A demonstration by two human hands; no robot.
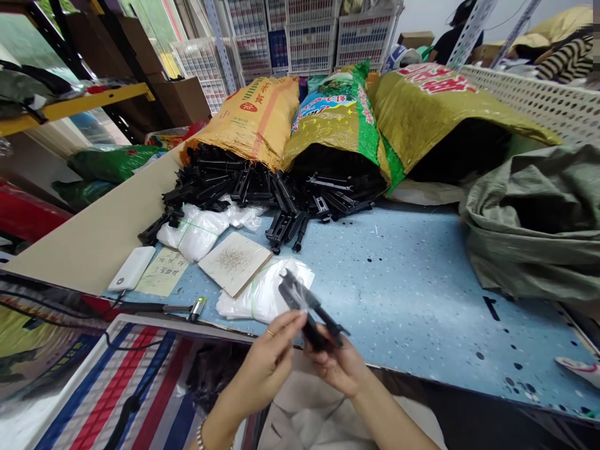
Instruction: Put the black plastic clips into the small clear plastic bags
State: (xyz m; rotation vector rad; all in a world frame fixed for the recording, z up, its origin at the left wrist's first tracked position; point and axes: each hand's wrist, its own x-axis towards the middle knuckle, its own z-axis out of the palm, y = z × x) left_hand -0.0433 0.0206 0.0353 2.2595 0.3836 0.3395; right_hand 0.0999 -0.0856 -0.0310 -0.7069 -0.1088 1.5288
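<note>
Both hands (pixel 269 359) (pixel 339 367) are closed — left on clear film (pixel 299 291), right on black plastic parts (pixel 313 332).

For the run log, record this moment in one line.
right hand: holding black part; left hand: touching it; nearby: white plastic bundle

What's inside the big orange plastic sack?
Long black plastic pieces spill from the open mouth of the orange plastic sack. Its sides cover everything deeper, so I can't tell what else is inside.

a white device (pixel 132 269) lies on the left beside a handwritten note (pixel 162 274), a hammer (pixel 197 308) nearer. stacked crates (pixel 312 39) stand far back, a cardboard box (pixel 184 103) far left.
</note>
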